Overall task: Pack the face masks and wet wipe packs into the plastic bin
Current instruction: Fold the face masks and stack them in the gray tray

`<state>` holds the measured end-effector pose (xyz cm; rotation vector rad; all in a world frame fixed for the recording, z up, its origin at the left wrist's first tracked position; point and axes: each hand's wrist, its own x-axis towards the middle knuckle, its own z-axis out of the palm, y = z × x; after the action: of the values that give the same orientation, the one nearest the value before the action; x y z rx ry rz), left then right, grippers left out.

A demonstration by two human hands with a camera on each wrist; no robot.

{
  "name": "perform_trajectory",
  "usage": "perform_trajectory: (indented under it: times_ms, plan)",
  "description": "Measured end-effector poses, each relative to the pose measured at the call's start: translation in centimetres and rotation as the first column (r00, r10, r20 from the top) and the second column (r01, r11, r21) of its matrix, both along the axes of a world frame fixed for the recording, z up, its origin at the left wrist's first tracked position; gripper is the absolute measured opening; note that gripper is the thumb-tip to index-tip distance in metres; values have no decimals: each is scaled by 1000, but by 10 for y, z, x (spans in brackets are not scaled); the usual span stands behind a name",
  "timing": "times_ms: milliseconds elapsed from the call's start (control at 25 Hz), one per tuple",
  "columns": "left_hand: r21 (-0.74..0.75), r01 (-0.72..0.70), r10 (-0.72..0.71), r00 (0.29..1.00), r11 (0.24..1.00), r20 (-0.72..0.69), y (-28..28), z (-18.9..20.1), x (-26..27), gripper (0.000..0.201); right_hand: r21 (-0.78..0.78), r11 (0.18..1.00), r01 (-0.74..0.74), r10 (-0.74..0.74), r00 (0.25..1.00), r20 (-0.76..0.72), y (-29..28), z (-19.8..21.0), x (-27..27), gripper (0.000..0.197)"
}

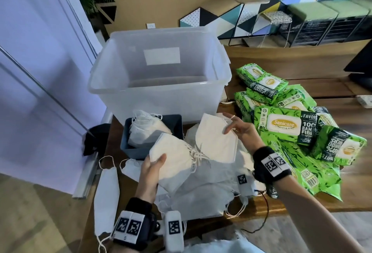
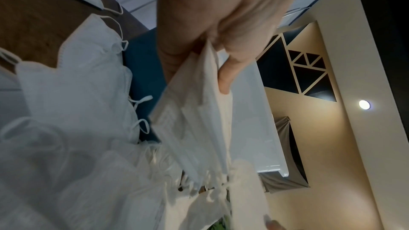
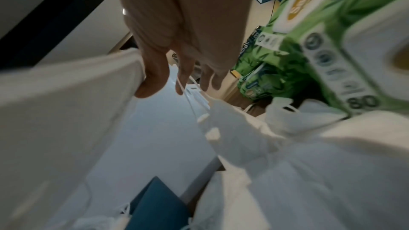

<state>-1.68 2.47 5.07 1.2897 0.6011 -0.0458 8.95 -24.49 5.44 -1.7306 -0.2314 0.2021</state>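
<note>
The left hand (image 1: 151, 169) grips a stack of folded white face masks (image 1: 175, 156) by its near corner, thumb on top and fingers curled underneath; the stack's long axis runs away from that hand toward the right hand, its ear loops bunched at the far end. The right hand (image 1: 241, 130) holds a single folded mask (image 1: 216, 140) by its upper edge, thumb pressed on one face and the other fingers fairly straight and spread behind it; that mask hangs tilted, its long axis running down from the fingers toward the left hand's stack, and its lower edge overlaps the stack's loops. Below both hands more loose masks (image 1: 201, 192) lie scattered flat over a wooden table (image 1: 352, 116), one long one (image 1: 106, 188) out past the left wrist with its length running toward the person. Just beyond the left hand sits a small dark blue tray (image 1: 173, 120) holding a further pile of masks. Beyond both hands stands the clear plastic bin (image 1: 157, 91), upright and open-topped, with a white label on its far wall; what lies on its floor I cannot tell. Out to the side of the right hand a heap of green wet wipe packs (image 1: 281, 124) lies overlapping at mixed angles, the nearest one lying flat just beside the right fingers.
</note>
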Motion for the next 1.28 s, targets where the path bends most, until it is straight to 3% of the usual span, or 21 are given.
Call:
perform_trajectory:
  times_ms: [200, 360, 480, 560, 720, 840, 960, 1040, 1160, 1280]
  plan:
    - [-30, -31, 30, 999, 999, -44, 2, -4, -2, 39, -82, 987, 139, -143, 988, -51, -10, -21, -21, 52]
    - [-38, -29, 28, 999, 999, -38, 2, -3, -2, 40, -155, 986, 69, -82, 993, -81, -10, -15, -32, 48]
    - [-31, -26, 25, 999, 999, -37, 3, -3, 1, 42, -114, 991, 71, -83, 991, -102, -11, -4, -31, 31]
    - [-4, 6, -7, 1000, 1000, -24, 7, -1, 2, 45, -138, 990, -30, 16, 995, -101, -11, 10, -27, 16]
    - [46, 62, -64, 997, 997, 39, 11, 10, 1, 37, -392, 861, -326, 359, 933, 12, -6, 53, -21, 34]
    - [103, 83, -88, 995, 991, 45, 10, 16, 3, 34, -386, 808, -446, 449, 889, -87, 9, 92, -22, 33]
    - [155, 150, -157, 987, 976, 29, 4, 15, 4, 29, -494, 643, -585, 608, 782, -134, 51, 99, -20, 25]
    - [150, 197, -206, 977, 969, 48, -4, 15, 2, 26, -596, 545, -590, 654, 744, -138, 84, 87, -17, 29]
    - [97, 228, -233, 971, 969, 47, -9, 15, -7, 26, -693, 516, -503, 631, 771, -90, 118, 74, -12, 39]
    - [103, 209, -210, 978, 972, 2, -1, 8, -16, 34, -734, 449, -509, 699, 712, -66, 139, 76, -11, 38]
